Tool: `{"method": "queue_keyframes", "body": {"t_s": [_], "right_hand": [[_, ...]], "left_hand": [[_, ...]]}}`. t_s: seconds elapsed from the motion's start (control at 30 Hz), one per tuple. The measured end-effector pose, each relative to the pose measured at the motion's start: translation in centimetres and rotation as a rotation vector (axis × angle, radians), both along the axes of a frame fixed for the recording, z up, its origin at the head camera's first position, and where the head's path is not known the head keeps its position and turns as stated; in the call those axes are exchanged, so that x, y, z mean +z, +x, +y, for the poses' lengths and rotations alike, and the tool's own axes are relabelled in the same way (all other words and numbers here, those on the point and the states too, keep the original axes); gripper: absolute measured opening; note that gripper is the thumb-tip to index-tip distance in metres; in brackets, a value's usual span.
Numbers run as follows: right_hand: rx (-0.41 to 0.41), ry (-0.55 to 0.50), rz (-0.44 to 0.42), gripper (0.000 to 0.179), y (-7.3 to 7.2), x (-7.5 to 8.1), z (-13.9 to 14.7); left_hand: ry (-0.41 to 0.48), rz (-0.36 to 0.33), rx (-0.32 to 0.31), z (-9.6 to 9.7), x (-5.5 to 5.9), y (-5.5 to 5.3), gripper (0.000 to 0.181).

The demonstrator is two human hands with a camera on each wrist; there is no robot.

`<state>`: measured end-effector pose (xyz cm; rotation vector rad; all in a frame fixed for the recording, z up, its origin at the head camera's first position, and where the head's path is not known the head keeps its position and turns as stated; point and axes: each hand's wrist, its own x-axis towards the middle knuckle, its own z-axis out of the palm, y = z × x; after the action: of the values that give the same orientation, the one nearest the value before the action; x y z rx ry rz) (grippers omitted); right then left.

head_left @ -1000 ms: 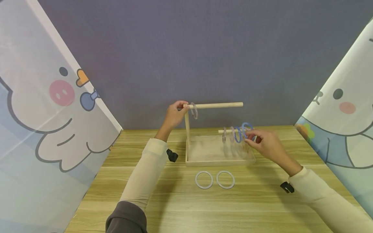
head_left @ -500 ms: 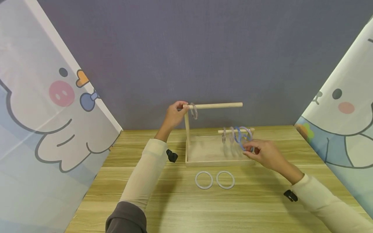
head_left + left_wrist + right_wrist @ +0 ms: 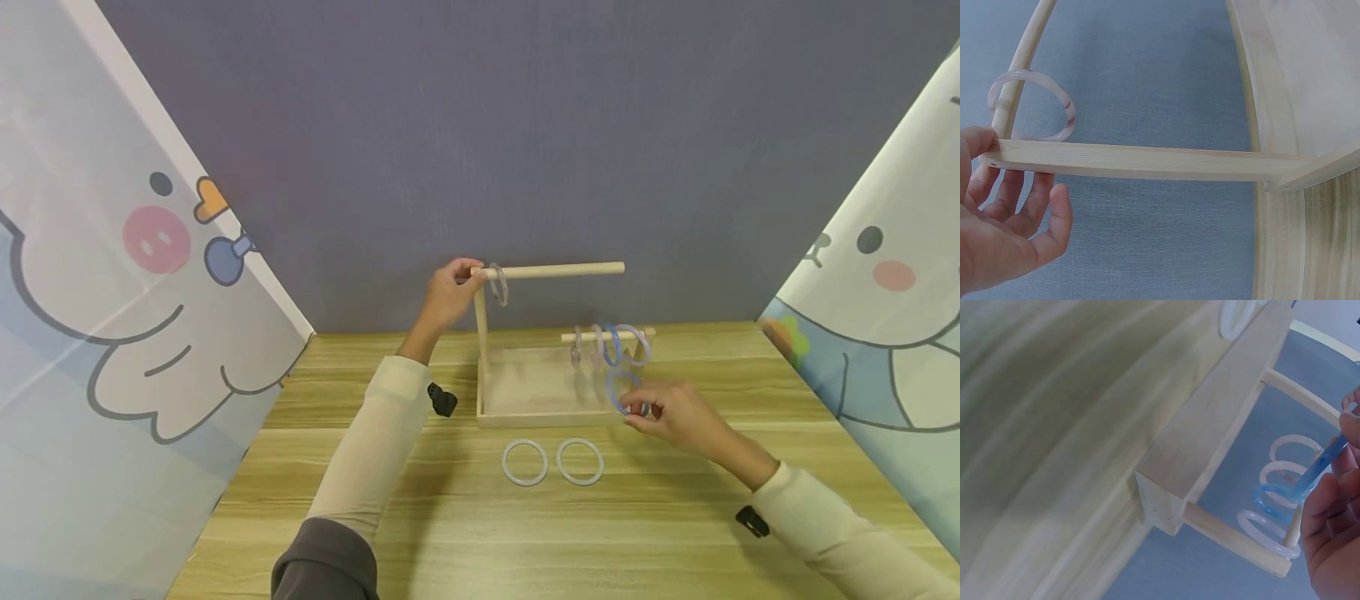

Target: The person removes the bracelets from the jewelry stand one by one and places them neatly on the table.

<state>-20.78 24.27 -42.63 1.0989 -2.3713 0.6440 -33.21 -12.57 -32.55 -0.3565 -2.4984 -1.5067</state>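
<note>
Head view: a pale wooden stand [image 3: 482,327] rests on the wood-grained surface [image 3: 525,542]. Taking its shallow tray [image 3: 553,421] as the clock's centre, the left grip [image 3: 450,293] sits at ten o'clock, pinching the stand's top corner, just beside a pale, streaked round ring [image 3: 505,287] around the upper bar [image 3: 562,271]. The right grip [image 3: 678,412], between three and four, pinches the lower edge of a translucent blue ring [image 3: 609,390]. That ring is at three o'clock, below the lower bar [image 3: 587,337] and not around it. Two flat-lying white rings [image 3: 503,463] are near six and seven.

Left wrist view: fingers curl beneath the corner, with one digit over it; the upper bar runs off towards one o'clock.

Right wrist view: the held ring shows nearly edge-on at three o'clock, between thumb and fingers. Beyond it, four slender rings [image 3: 647,343], three pale and one blue, circle the lower bar.

The translucent blue ring looks light, stiff and smooth, so probably slippery, perhaps brittle if dropped; a gentle fingertip pinch on its outer rim, away from its neighbours, should suit it.
</note>
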Motion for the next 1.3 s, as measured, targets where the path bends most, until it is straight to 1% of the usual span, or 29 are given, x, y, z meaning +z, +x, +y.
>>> {"method": "queue_keyframes", "body": {"t_s": [0.23, 0.4, 0.6, 0.8, 1.03, 1.3], "right_hand": [[0.05, 0.024, -0.015, 0.032, 0.3, -1.1, 0.3], [0.082, 0.019, -0.045, 0.034, 0.6, -1.7, 0.5], [0.131, 0.038, -0.111, 0.031, 1.2, -2.6, 0.8], [0.137, 0.068, -0.173, 0.028, 1.5, -3.1, 1.0], [0.13, 0.098, -0.207, 0.025, 1.6, -3.7, 1.2], [0.149, 0.104, -0.259, 0.022, 1.9, -4.1, 1.3]], "left_hand": [[-0.006, -0.003, 0.0, 0.0, 0.0, 0.0, 0.032], [-0.011, -0.006, 0.002, 0.0, 0.0, -0.1, 0.032], [-0.015, -0.01, 0.015, 0.0, 0.2, 0.0, 0.032], [-0.015, -0.014, 0.016, 0.0, 0.1, 0.0, 0.032], [-0.012, -0.021, 0.013, 0.0, 0.1, 0.0, 0.033], [-0.013, -0.014, 0.014, 0.1, 0.2, 0.1, 0.032]]}}
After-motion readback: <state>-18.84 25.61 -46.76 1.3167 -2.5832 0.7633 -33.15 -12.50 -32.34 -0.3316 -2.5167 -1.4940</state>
